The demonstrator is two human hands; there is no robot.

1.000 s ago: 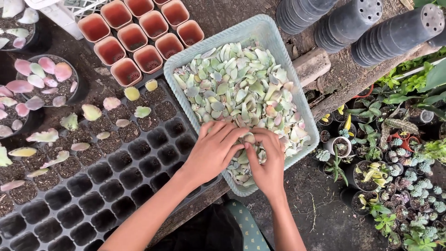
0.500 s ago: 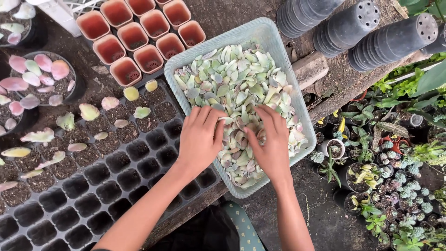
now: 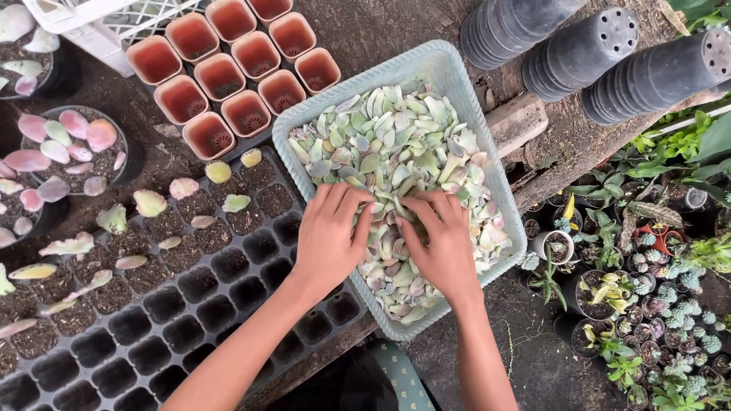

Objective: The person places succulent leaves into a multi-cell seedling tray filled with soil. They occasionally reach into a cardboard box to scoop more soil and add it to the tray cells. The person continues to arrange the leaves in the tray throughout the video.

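Both the left hand (image 3: 329, 232) and right hand (image 3: 442, 242) rest open, fingers spread, on leaves (image 3: 396, 148) in the basket (image 3: 449, 65); beside the basket, most cells of the tray (image 3: 183, 304) hold no leaf.

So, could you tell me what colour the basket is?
Pale blue-green basket, seen in the head view.

— Hands?
— Left hand (image 3: 329, 234) and right hand (image 3: 440, 242) lie palms down, fingers spread, on the succulent leaves (image 3: 396, 152) in the pale green basket (image 3: 457, 76).
— Surroundings?
— Black seedling tray (image 3: 183, 304) just left of it; terracotta pots (image 3: 228, 76) beyond.
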